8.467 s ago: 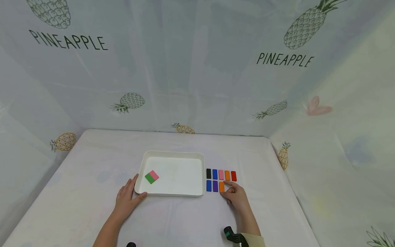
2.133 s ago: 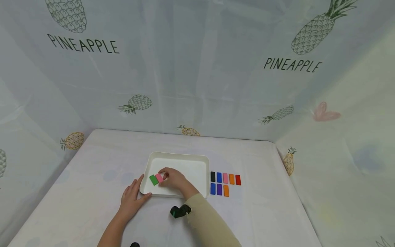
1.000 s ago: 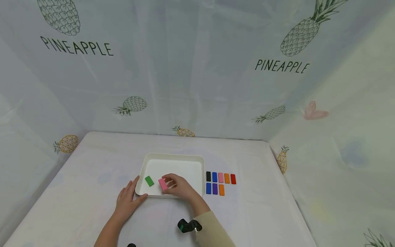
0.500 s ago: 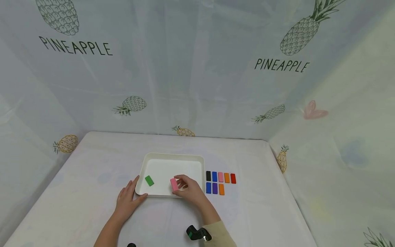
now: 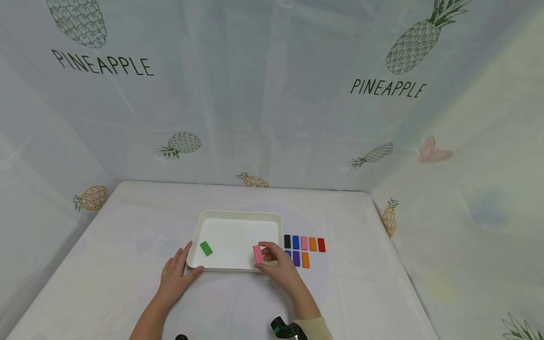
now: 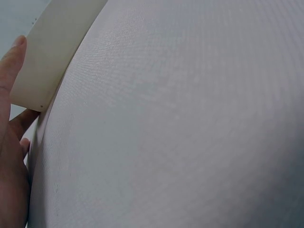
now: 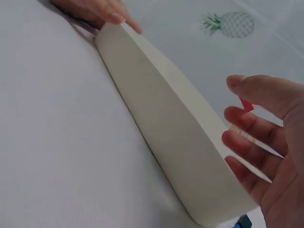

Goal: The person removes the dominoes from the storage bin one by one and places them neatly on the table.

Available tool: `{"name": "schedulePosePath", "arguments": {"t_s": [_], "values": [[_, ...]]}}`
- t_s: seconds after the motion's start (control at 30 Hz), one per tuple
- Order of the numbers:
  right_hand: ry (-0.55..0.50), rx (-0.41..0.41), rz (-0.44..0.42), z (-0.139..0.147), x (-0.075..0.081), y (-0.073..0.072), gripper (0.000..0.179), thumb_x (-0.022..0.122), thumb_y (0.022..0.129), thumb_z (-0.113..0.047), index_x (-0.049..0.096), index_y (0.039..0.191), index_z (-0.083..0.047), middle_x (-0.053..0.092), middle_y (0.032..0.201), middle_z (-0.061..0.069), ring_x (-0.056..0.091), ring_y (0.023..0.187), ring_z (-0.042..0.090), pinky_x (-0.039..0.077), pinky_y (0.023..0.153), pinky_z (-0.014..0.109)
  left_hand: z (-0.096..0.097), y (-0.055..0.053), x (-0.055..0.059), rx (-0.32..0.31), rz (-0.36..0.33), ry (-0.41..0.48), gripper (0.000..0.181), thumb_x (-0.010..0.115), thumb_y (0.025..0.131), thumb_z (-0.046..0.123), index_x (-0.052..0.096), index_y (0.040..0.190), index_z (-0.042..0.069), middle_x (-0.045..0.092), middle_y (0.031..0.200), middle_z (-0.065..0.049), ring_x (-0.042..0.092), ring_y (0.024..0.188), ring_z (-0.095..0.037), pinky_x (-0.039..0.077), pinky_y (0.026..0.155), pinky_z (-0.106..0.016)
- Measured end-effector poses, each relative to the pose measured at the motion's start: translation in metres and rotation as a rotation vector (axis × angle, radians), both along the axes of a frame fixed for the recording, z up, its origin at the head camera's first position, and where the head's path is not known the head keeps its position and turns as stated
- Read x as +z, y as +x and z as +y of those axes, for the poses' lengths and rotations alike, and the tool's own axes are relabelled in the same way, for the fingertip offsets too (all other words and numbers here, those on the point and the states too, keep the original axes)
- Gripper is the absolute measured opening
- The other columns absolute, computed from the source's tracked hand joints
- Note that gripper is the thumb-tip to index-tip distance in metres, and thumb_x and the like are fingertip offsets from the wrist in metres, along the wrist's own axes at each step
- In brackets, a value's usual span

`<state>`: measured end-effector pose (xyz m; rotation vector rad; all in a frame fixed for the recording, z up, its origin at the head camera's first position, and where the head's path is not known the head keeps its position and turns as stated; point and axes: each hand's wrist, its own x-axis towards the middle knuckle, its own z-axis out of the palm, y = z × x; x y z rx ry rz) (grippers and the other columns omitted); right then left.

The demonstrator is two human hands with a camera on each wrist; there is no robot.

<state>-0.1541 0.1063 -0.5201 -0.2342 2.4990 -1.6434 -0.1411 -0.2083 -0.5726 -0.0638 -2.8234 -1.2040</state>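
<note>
My right hand (image 5: 278, 265) pinches a pink block (image 5: 258, 254) between thumb and fingertips, above the right front part of a shallow white tray (image 5: 227, 270). In the right wrist view only a small bit of the pink block (image 7: 246, 105) shows behind the thumb. A green block (image 5: 206, 248) lies tilted in the tray's left part. At the tray's left front corner rests my left hand (image 5: 175, 275), its fingers extended along the left side and its thumb at the front edge. The left wrist view shows these fingers touching the tray wall (image 6: 57, 52).
Right of the tray, flat blocks lie in two rows: black (image 5: 287, 241), blue (image 5: 295, 242), pink (image 5: 304, 243), orange (image 5: 312, 244) and red (image 5: 321, 245) behind, with purple (image 5: 296, 259) and orange (image 5: 305, 260) in front. My right hand partly covers another blue block. White cloth (image 5: 361, 283) covers the table.
Earlier the pink block lay against the green one; my right hand has taken it and carried it rightward across the tray. The green block stays behind. My left hand stays at the tray corner.
</note>
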Motion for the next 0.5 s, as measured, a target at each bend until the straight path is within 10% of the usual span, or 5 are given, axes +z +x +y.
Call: {"name": "schedulePosePath", "arguments": {"t_s": [0.5], "values": [[0.019, -0.133, 0.094, 0.028, -0.007, 0.019, 0.054, 0.080, 0.082, -0.016, 0.059, 0.131, -0.015, 0.063, 0.101, -0.002, 0.061, 0.095, 0.019, 0.056, 0.082, 0.028, 0.001, 0.001, 0.003, -0.001, 0.000, 0.004, 0.086, 0.070, 0.086, 0.042, 0.028, 0.151, 0.004, 0.032, 0.149, -0.031, 0.018, 0.140, -0.049, 0.007, 0.110, -0.065]]}}
